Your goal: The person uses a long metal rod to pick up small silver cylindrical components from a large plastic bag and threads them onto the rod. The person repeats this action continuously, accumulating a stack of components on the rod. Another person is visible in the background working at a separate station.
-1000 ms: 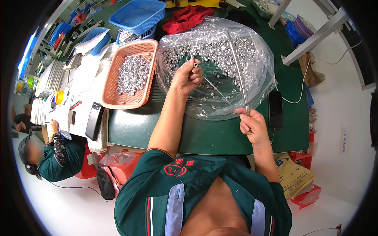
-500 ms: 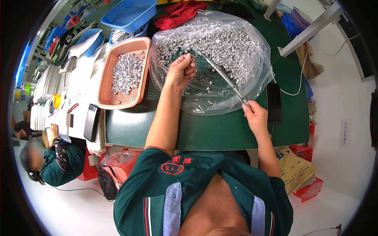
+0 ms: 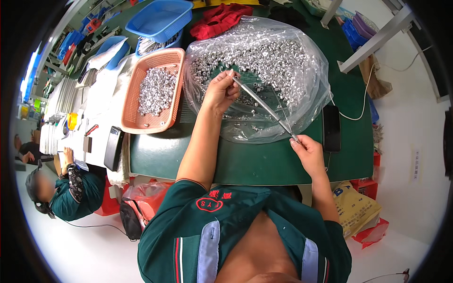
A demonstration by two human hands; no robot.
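My right hand (image 3: 310, 154) grips the near end of a long, slim metal rod (image 3: 262, 104) between thumb and fingers. The rod slants up and left across a clear plastic bag (image 3: 245, 134) spread on the table. At its far end my left hand (image 3: 221, 93) pinches thumb and forefinger together, close against the tip. A small metal piece seems to be in that pinch, mostly hidden by the fingers. Under both hands the bag holds a wide heap of small silvery metal sleeves (image 3: 283, 59).
Left of the bag stands an orange basket (image 3: 126, 113) with more sleeves; blue baskets (image 3: 158, 21) sit behind it. A red cloth (image 3: 219, 21) lies at the back. Phones (image 3: 331, 127) rest at both sides. A co-worker (image 3: 78, 193) sits at the far left.
The rod's far end has come down and left to meet my left hand's fingertips. The small metal piece that showed there is now mostly covered. My right hand keeps its hold.
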